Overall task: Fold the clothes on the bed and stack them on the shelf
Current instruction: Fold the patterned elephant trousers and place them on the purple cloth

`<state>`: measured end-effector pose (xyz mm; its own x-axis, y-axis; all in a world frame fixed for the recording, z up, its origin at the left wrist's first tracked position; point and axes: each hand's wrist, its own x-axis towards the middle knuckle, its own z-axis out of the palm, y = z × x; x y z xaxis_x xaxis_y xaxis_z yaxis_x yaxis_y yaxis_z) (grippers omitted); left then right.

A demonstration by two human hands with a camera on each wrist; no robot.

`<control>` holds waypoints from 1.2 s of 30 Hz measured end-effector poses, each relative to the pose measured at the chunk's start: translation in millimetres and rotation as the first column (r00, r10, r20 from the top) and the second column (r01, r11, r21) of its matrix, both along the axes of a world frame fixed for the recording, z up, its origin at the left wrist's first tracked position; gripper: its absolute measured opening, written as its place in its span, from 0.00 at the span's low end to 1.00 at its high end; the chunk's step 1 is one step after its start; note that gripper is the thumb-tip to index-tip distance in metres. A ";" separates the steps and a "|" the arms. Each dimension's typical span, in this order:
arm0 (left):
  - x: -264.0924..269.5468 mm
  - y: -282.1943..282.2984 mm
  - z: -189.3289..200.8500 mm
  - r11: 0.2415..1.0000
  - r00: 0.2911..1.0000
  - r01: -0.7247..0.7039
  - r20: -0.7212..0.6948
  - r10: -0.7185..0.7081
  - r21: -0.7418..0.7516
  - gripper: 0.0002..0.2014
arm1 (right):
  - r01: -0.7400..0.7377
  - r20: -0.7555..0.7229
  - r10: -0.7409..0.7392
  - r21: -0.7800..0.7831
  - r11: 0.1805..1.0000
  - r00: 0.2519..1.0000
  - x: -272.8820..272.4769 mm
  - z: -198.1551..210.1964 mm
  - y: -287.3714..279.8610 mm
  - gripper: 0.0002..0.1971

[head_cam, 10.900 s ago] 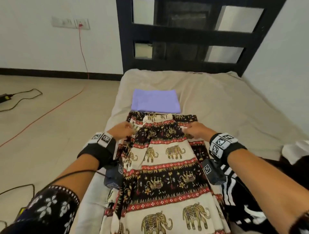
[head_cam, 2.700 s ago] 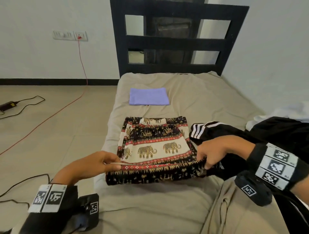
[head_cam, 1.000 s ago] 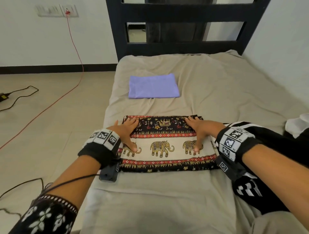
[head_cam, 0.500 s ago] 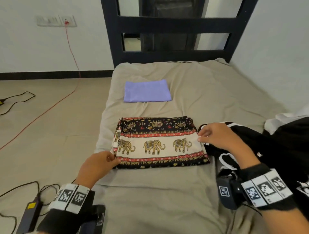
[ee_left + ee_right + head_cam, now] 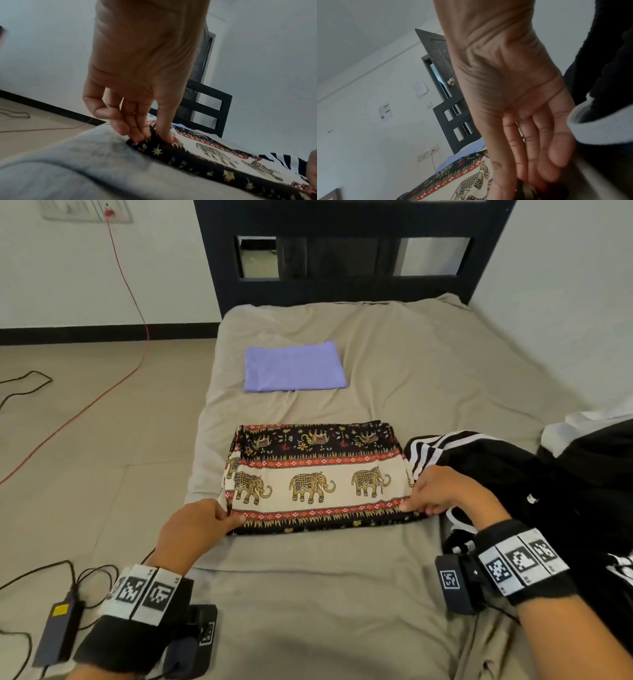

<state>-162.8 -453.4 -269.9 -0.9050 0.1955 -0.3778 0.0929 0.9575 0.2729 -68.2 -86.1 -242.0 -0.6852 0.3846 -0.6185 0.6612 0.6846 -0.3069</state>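
Note:
The folded elephant-print garment (image 5: pixel 318 477) lies flat across the middle of the beige bed (image 5: pixel 342 594). My left hand (image 5: pixel 202 525) pinches its near left corner, thumb on top and fingers under the edge (image 5: pixel 137 136). My right hand (image 5: pixel 435 491) grips the near right corner, thumb on top and fingers tucked beneath (image 5: pixel 530 180). A folded lilac cloth (image 5: pixel 294 366) rests farther up the bed. A heap of black clothes with white stripes (image 5: pixel 513 474) lies just right of the print garment.
A black headboard (image 5: pixel 346 251) stands at the far end, a white wall (image 5: pixel 565 285) runs along the bed's right side. On the floor at left lie a red cable (image 5: pixel 102 392), black wires and a power adapter (image 5: pixel 60 631). No shelf is in view.
Over the past second both hands left the top of the garment, where they pressed flat, and went to its near corners; they now hold those corners. The head view has shifted slightly.

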 end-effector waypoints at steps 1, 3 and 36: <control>0.0 -1.2 -1.8 1.000 1.000 -0.004 0.004 0.004 0.008 0.18 | 0.004 0.015 -0.003 -0.042 0.999 1.000 1.0 2.3 -0.2 0.15; 0.9 -2.9 -4.3 0.996 0.999 -0.040 -0.001 0.040 0.081 0.17 | -0.005 0.034 0.008 -0.071 0.997 0.999 2.8 4.8 -0.6 0.13; -2.5 -8.4 -4.7 0.960 0.992 -0.127 0.042 0.120 0.249 0.18 | 0.158 -0.375 -0.115 0.086 0.984 0.920 -7.3 -29.5 14.1 0.10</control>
<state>-165.3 -461.9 -274.6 -0.9185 0.1742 -0.3550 -0.0321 0.8619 0.5061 -75.5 -71.9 -271.5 -0.7916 0.5426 -0.2809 0.6062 0.6400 -0.4720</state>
